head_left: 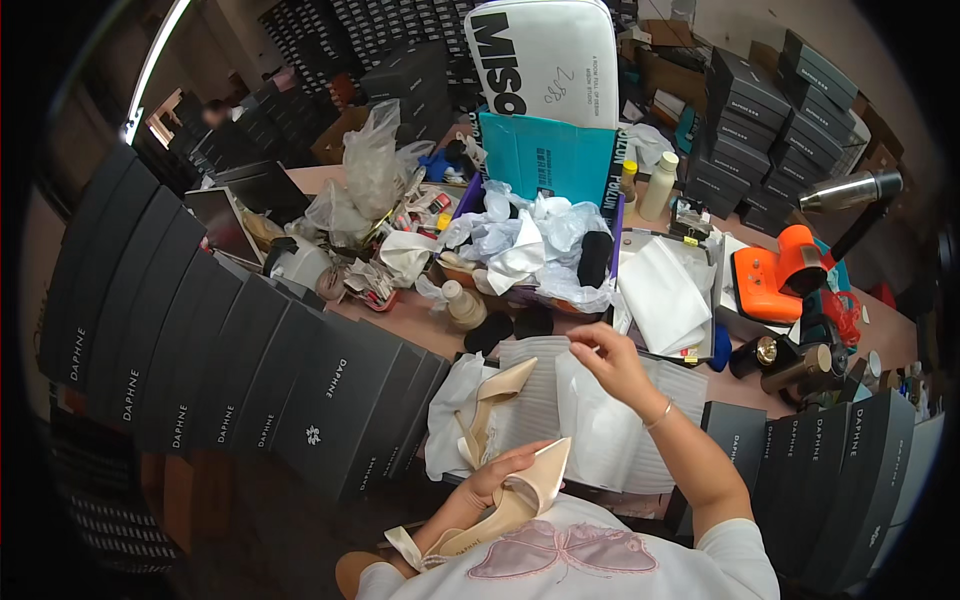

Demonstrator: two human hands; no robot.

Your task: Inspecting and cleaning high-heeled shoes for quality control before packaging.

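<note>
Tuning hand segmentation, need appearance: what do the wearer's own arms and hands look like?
Both the left hand and right hand are ungloved. White short sleeves, forearms bare. A thin, pale bracelet circles the right wrist; the left wrist is partly hidden.

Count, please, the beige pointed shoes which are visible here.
2. One beige shoe is in the left hand; the other shoe lies ahead of it, on white wrapping. More may be hidden inside closed boxes.
</note>
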